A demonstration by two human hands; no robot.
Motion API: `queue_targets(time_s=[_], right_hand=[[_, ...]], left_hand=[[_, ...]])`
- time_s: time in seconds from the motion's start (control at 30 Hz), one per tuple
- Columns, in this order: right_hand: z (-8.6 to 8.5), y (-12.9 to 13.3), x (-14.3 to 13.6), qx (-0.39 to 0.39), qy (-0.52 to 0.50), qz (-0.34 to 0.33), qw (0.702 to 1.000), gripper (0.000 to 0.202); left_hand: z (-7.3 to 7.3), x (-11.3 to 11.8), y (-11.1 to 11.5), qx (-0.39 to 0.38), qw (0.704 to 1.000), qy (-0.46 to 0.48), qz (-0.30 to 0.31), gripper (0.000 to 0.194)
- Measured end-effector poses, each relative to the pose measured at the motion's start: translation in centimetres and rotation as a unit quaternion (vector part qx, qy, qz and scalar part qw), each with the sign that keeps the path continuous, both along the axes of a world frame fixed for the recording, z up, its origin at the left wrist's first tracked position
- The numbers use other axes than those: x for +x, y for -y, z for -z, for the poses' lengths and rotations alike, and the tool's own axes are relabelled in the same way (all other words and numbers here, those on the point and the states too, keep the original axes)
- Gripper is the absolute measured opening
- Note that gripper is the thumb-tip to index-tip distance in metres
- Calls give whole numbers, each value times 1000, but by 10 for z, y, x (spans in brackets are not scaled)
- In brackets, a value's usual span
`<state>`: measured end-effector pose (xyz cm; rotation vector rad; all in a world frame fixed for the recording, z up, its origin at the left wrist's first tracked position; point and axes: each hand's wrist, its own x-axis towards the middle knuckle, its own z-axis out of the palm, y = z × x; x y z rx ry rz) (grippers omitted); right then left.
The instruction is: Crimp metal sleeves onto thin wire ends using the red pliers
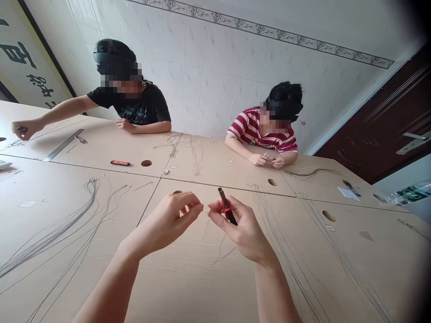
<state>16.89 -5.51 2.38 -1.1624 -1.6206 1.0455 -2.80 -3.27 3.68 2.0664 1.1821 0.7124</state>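
The left hand [180,213] presses thumb and fingers together, any hold unclear; just to its right, the right hand [240,224] grips a black-and-red tool [223,202], a thin cord [220,246] hanging beneath over the table's [175,287] near side.

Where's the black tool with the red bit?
In the head view, the black tool is just right of centre, held in the right hand, near the left hand.

There are the wearer's two hands [247,229] with one tool [226,209], two co-workers [143,105], one ruler [63,145], one bottle [412,194].
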Motion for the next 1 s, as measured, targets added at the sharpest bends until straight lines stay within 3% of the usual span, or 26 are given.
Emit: queue_targets(time_s=[0.17,0.5,1.0], right_hand=[[-2,0,-1,22,-10,-4,1000,10],[-3,2,-3,11,-7,-16,1000,9],[-4,3,-3,2,-3,-14,1000,16]], left_hand=[[5,4,-4,-74,997,32,3,40],[4,6,-3,-51,995,85,19,30],[0,8,-3,-115,987,116,6,29]])
